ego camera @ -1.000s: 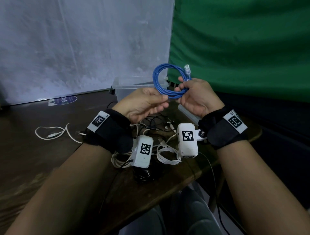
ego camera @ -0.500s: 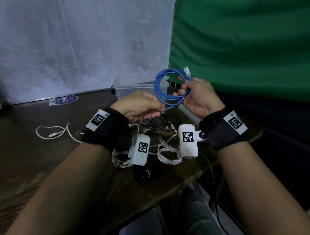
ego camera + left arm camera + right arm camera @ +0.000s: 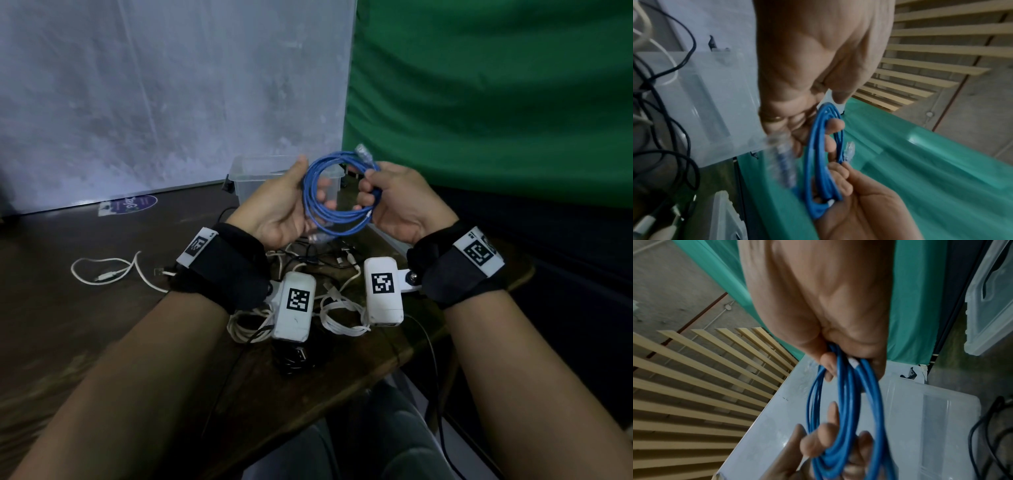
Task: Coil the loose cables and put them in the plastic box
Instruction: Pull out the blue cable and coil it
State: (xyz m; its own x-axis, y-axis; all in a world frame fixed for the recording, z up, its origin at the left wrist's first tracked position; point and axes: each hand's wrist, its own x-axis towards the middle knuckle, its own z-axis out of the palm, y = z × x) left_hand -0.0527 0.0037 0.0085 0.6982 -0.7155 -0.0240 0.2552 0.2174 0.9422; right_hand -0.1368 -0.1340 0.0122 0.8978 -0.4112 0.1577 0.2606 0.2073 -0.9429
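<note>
Coiled blue network cable [image 3: 337, 202] held up between both hands: left hand [image 3: 279, 209] with fingers curled through the loop, right hand [image 3: 397, 202] gripping its far side. Just beyond the hands, clear plastic box [image 3: 250, 178] on dark wooden surface [image 3: 68, 325]; below them, loose white and black cables [image 3: 339, 308].

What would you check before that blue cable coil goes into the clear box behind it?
1. Coil formed: ok. The blue network cable sits in several round loops.
2. Grip: ok. The right hand grips one side of the coil, and the left hand holds the other.
3. Loose ends: not ok. One clear plug sticks up above the right hand, and another end dangles below the coil.
4. Clear plastic box open: ok. No lid on it.
5. Room inside the box: cannot tell. The hands hide its inside.
6. Remaining work: not ok. White cables and black ones lie uncoiled on the table.
</note>
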